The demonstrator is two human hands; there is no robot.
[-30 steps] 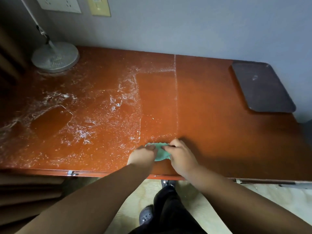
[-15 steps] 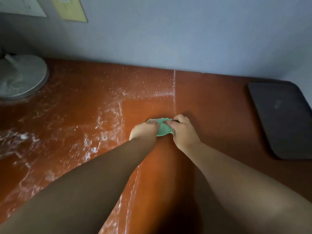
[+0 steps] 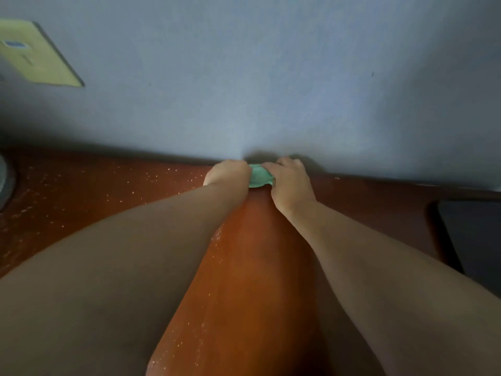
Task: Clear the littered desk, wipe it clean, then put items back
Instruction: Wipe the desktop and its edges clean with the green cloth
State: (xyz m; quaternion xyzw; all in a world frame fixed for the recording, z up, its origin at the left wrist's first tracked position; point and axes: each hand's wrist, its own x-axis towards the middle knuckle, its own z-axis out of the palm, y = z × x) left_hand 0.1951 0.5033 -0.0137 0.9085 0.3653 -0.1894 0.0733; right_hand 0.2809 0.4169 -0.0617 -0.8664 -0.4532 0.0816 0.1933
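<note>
The left hand (image 3: 227, 172) and right hand (image 3: 291, 183) both clutch a small crumpled mint-green cloth (image 3: 259, 178) at twelve o'clock. They press it onto the glossy red-brown wooden surface (image 3: 257, 267) right against the grey-blue wall (image 3: 244, 77), probably to clear white dust specks (image 3: 168, 169) from the back edge. At ten o'clock, a yellow wall plate (image 3: 40, 58) carries a blue label too blurred to read.

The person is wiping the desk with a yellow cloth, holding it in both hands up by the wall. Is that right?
Not quite. The cloth is green, not yellow. The head view shows the left hand and the right hand holding it on the desk, up by the wall.
</note>
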